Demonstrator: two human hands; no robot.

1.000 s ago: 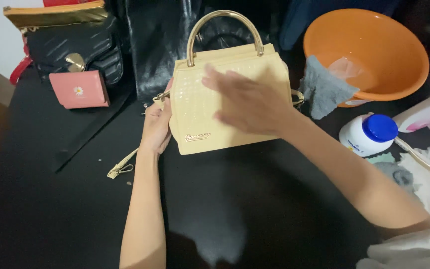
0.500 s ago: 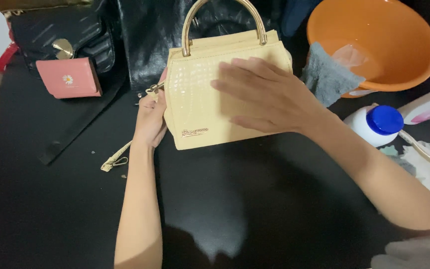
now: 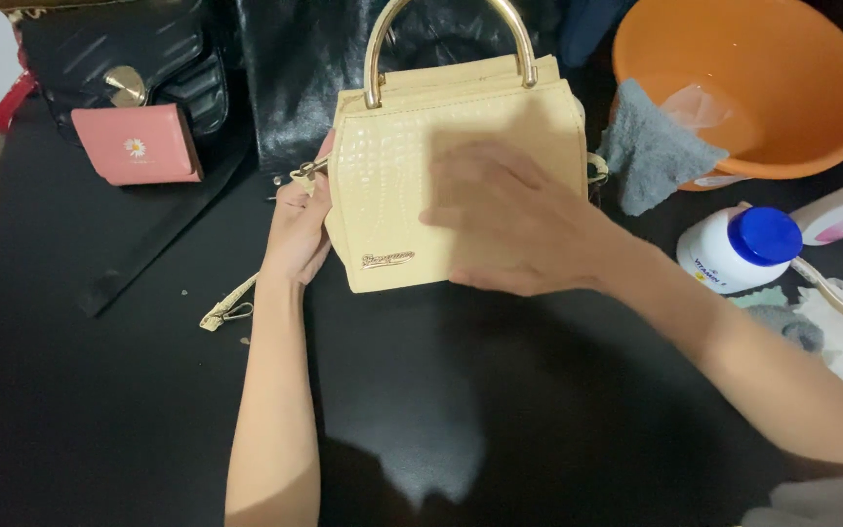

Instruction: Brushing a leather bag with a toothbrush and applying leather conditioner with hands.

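Left hand (image 3: 297, 234) grips the cream handbag's (image 3: 392, 195) side edge; right hand (image 3: 509, 220) lies flat, fingers spread (blurred), on its front.

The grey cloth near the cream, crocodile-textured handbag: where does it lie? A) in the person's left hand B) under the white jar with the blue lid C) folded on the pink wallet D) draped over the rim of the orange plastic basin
D: the grey cloth hangs over the near rim of the orange plastic basin, right of the cream handbag.
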